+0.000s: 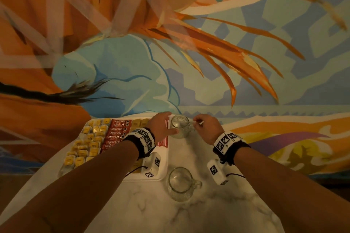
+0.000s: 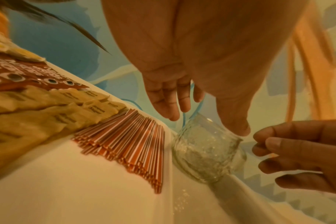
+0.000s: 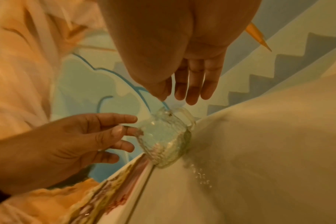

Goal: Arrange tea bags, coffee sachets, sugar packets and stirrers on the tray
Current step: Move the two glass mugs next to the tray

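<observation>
Left hand (image 1: 163,127) rests spread against the far glass mug (image 1: 180,126); right hand (image 1: 207,126) hovers beside it, fingers loosely apart.

Head camera looks down; both wrist cameras closely share the glass mug (image 2: 207,150).

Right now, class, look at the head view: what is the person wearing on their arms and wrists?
Both forearms are bare, with no sleeves. Each wrist has a black band carrying white square tiles printed with black-and-white coded markers. Under each wrist hangs a small white box with the same kind of marker, and a thin black cable runs from it. The left wrist's box matches.
</observation>
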The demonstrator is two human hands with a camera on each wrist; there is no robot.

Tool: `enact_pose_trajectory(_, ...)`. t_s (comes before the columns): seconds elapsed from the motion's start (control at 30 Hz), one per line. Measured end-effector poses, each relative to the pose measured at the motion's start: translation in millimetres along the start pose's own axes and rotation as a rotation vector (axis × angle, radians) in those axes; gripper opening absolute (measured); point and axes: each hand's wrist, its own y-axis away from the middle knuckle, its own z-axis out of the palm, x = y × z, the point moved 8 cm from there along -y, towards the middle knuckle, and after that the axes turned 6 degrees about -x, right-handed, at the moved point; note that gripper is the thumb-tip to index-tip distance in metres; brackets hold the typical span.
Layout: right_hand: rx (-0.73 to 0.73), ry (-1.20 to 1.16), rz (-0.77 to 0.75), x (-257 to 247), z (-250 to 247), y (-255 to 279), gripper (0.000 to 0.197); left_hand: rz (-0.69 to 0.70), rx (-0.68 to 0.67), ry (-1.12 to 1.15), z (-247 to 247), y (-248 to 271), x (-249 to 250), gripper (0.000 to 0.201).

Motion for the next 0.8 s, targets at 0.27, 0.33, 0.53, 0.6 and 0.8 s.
enact_pose_trajectory(0.27,-0.201,-0.054,-0.093,-23.2,-1.4,62.8,0.011,0.086,-0.141,0.223,8.2,66.8,6.3,0.043)
enact_pose_trajectory(0.33,-0.247,-0.06,-0.091,-26.1,1.8,79.7,0.011,0.094,-0.179,0.196,14.9,84.6,7.0,0.04)
enact_pose_trajectory(0.53,-0.378,0.0,-0.1,-25.9,18.5,132.1,0.011,0.097,-0.26,0.211,39.1,139.3,6.3,0.051)
enact_pose_trajectory(0.6,-0.407,-0.002,-0.098,-21.7,25.1,147.7,0.011,0.09,-0.277,0.237,48.3,155.7,7.3,0.062)
enact_pose_trajectory(0.8,-0.373,-0.019,-0.075,-13.3,35.0,163.8,0.009,0.081,-0.198,0.235,62.7,174.0,6.4,0.073)
